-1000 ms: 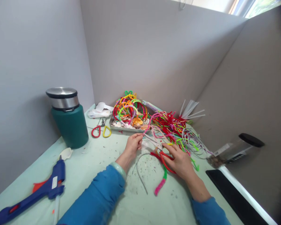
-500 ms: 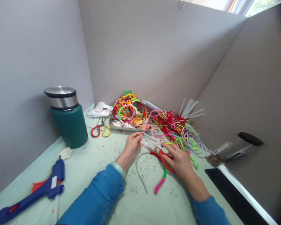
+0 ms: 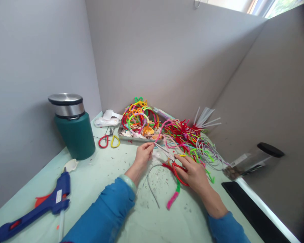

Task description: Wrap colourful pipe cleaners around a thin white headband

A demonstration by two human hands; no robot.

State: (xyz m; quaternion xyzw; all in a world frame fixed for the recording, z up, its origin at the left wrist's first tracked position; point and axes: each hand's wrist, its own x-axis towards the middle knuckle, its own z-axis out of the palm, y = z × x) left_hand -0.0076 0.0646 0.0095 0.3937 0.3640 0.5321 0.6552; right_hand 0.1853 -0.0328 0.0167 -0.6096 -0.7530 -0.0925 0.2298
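Pinching pink stem point(image 3: 160, 131) near tray point(image 3: 136, 139): left grip point(image 3: 143, 154). Curled round scissors point(image 3: 170, 156): right grip point(image 3: 194, 172). Hazard, as I judge it: blades point(image 3: 163, 150) beside left fingertips point(image 3: 151, 145); a slip could nick skin or snip askew.

Left hand point(image 3: 143, 153) — fingers point(image 3: 149, 145) pinched together; right hand point(image 3: 195, 172) — fingers bent, bare wrist point(image 3: 214, 204) angled inward.

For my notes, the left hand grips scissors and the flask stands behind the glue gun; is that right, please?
Wrong hand: in the head view, the right hand grips scissors, not the left hand; the flask stands behind the glue gun.
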